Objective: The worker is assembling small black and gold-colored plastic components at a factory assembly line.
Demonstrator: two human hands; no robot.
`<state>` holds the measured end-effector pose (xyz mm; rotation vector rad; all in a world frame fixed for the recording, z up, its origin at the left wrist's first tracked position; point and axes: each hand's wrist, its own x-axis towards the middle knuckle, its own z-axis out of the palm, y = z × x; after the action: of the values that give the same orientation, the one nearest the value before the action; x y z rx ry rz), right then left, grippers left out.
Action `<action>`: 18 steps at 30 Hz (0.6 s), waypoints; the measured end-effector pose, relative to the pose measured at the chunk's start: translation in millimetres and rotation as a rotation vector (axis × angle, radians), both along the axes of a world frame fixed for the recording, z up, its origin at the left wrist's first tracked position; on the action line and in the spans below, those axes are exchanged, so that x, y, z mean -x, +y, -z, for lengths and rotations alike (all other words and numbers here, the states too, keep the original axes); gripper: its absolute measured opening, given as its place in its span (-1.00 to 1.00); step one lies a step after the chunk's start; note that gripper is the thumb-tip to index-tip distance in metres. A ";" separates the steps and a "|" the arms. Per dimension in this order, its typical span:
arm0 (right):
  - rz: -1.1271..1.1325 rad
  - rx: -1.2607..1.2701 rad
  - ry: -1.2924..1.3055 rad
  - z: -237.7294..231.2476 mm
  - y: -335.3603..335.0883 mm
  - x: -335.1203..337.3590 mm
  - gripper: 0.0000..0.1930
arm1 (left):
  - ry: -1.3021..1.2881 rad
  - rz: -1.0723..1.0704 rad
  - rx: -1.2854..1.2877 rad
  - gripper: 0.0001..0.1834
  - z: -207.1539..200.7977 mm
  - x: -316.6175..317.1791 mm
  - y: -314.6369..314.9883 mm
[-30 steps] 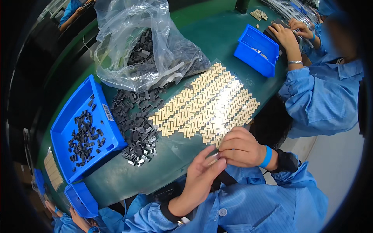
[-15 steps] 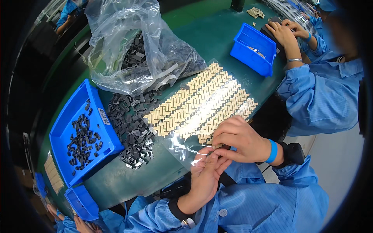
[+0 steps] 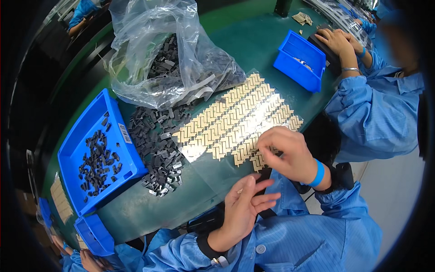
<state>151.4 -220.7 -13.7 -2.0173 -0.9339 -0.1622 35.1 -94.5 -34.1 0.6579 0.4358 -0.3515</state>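
A clear sheet bearing rows of small tan pieces in a zigzag pattern lies on the green table in front of me. My right hand is over its near right corner, fingers curled and thumb and forefinger drawn together. Whatever they may hold is hidden. Just below the sheet's near edge, my left hand has its fingers spread, palm partly turned up. A small pale spot shows beside its thumb, too small to name. Left of the sheet lies a loose pile of small black pieces.
A blue bin with black pieces stands at left, a smaller blue bin below it. Behind the pile slumps a clear plastic bag of black pieces. Another blue bin stands far right, near a co-worker's hands.
My hands were together at the sheet's near edge and have parted. The right has risen slightly over the corner, and the left's fingers have opened. The view has shifted slightly.
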 end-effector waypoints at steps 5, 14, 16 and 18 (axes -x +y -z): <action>-0.078 0.051 -0.479 0.0 2.8 20.4 -0.82 | -0.093 0.237 0.018 -0.57 3.3 16.0 15.3; -0.149 0.037 -0.625 -10.8 9.4 41.4 -0.89 | -0.296 -0.227 -0.220 -0.70 -20.4 18.5 17.3; -0.201 -0.092 -0.270 -17.5 14.6 35.6 -0.82 | -0.251 -0.219 -0.202 -0.72 -21.4 18.5 22.0; -0.269 -0.136 -0.158 -17.8 14.6 29.4 -0.81 | -0.265 -0.086 -0.281 -0.76 -20.6 19.4 27.0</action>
<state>122.0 -206.1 4.0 -1.7545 -1.2497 -0.2325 15.7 -67.5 -13.4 0.9429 0.2598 -0.1179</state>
